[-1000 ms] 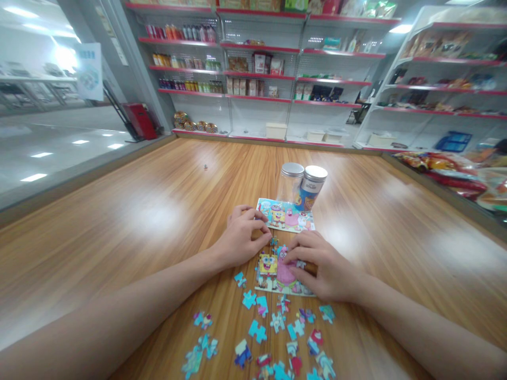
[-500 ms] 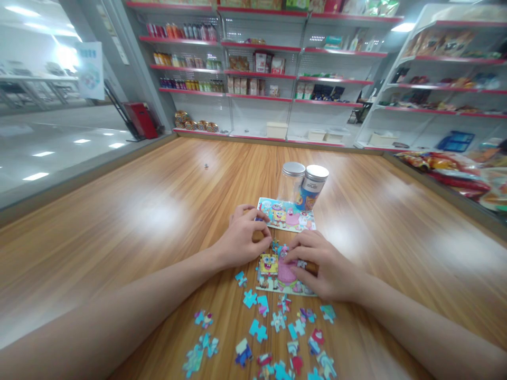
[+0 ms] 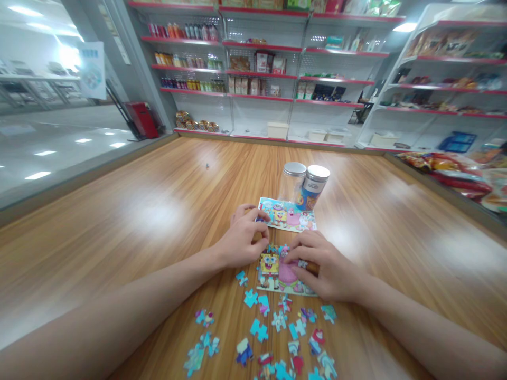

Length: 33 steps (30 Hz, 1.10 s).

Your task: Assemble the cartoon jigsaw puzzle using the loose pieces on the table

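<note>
A partly joined cartoon jigsaw puzzle (image 3: 288, 273) lies on the table, showing a yellow square figure and a pink one. At its upper left corner is my left hand (image 3: 246, 236), its fingers bent and the thumb apart from the index finger, nothing visible between them. A small puzzle piece (image 3: 272, 248) sits along the puzzle's top edge, close to that thumb. My right hand (image 3: 322, 264) rests over the puzzle's right side, fingertips on the pink figure, thumb spread away. Behind the puzzle lies a printed picture card (image 3: 291, 217), partly covered by my left fingers.
Several loose puzzle pieces (image 3: 259, 330) are scattered nearer to me. A clear jar (image 3: 292, 184) and a labelled jar (image 3: 313, 187) with silver lids stand at the card's back edge. Bagged goods (image 3: 455, 174) lie at the right; stocked shelves (image 3: 261, 74) line the back.
The small piece by my left thumb has moved slightly down and left, against the puzzle's top edge. My left thumb has drawn back a little; my right hand stays in place.
</note>
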Each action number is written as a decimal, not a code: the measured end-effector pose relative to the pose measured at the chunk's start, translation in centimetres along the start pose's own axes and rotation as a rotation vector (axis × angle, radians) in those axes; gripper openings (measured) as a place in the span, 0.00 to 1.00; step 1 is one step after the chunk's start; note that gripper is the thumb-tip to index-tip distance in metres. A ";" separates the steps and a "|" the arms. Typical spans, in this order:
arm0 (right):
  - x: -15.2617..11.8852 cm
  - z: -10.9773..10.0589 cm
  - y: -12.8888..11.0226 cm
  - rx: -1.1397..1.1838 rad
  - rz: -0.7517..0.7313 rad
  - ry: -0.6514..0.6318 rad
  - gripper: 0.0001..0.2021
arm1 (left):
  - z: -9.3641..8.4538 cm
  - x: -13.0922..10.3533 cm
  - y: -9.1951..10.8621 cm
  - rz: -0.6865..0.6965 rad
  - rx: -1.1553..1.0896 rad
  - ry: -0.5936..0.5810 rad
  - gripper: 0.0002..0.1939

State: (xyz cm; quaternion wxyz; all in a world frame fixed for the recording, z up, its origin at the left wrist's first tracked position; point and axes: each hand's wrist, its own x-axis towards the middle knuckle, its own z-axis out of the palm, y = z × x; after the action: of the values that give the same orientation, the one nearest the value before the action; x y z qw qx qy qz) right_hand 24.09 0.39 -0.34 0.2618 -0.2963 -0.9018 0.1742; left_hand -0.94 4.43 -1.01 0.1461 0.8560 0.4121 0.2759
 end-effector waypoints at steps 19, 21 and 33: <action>0.0 0.0 0.0 -0.001 -0.012 0.009 0.09 | 0.2 0.1 0.1 -0.133 0.071 0.114 0.07; -0.1 0.1 0.0 -0.001 -0.012 0.009 0.09 | 0.2 0.1 0.0 -0.126 0.074 0.128 0.07; -0.1 0.0 0.0 -0.002 -0.008 0.002 0.09 | 0.2 0.1 0.0 -0.130 0.057 0.128 0.07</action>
State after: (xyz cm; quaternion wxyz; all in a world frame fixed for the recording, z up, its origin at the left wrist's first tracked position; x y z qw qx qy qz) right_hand 24.15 0.35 -0.37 0.2631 -0.2932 -0.9029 0.1720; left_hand -0.76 4.49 -1.13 0.1126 0.8118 0.4830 0.3082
